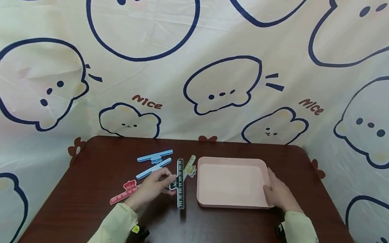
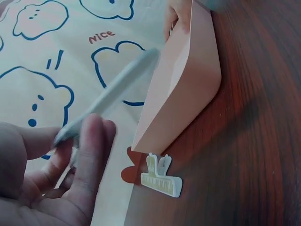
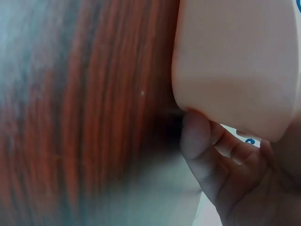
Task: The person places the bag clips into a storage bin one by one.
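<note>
My left hand (image 1: pixel 154 186) pinches a dark green bag clip (image 1: pixel 180 184) with a row of pale marks along its bar, holding it above the table. In the left wrist view this clip (image 2: pixel 110 92) appears edge-on and blurred between thumb and fingers. At the right end of a shallow pink tray (image 1: pixel 232 184), my right hand (image 1: pixel 280 192) grips the side; its thumb (image 3: pixel 196 134) touches the tray wall (image 3: pixel 230 94) in the right wrist view. A yellow-green bag clip (image 1: pixel 190 168) lies between the held clip and the tray.
Two blue bag clips (image 1: pixel 155 156) lie beyond the left hand. A red bag clip (image 1: pixel 125 193) lies beside the left wrist, partly covered by it. The dark brown table (image 1: pixel 211 236) meets a cartoon-printed cloth (image 1: pixel 224 34) at the back and sides.
</note>
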Demonstrator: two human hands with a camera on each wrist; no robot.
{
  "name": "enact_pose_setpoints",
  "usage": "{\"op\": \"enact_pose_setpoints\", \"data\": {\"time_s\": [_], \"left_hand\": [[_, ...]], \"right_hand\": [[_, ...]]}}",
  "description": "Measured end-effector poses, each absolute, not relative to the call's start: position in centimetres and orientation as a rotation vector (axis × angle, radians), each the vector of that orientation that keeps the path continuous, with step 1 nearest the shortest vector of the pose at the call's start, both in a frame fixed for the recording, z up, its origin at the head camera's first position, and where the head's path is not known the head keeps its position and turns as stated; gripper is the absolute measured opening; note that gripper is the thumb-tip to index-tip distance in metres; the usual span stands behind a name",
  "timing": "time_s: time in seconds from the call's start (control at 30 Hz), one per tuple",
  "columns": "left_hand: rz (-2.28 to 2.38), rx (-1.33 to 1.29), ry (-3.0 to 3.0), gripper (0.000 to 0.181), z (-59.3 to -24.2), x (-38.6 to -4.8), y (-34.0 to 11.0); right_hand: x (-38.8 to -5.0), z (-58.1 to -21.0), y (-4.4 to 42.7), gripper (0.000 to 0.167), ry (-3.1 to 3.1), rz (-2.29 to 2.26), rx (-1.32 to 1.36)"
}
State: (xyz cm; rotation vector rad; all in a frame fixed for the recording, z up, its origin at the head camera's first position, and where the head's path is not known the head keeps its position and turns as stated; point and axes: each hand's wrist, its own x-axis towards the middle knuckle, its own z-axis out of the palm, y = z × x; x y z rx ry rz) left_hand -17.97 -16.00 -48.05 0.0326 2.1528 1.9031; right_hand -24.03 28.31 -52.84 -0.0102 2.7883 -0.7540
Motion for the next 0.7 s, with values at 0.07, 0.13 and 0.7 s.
{"op": "enact_pose_setpoints", "data": {"time_s": [0.07, 0.13, 0.7], "left_hand": [[1.928, 0.051, 2.132, 0.019, -47.9, -18.0, -16.0], [1.952, 0.064, 2.113, 0.019, -47.9, -18.1, -15.9], [1.955, 0.093, 2.063, 0.021, -47.6, -19.4, -13.5]], "right_hand": [[-23.9, -52.9, 28.4, 0.075, 2.783, -0.766, -0.012], [-23.8, -53.0, 28.4, 0.076, 2.78, -0.779, -0.026], [-22.8, -52.7, 27.3, 0.076, 2.756, -0.843, -0.044]]}}
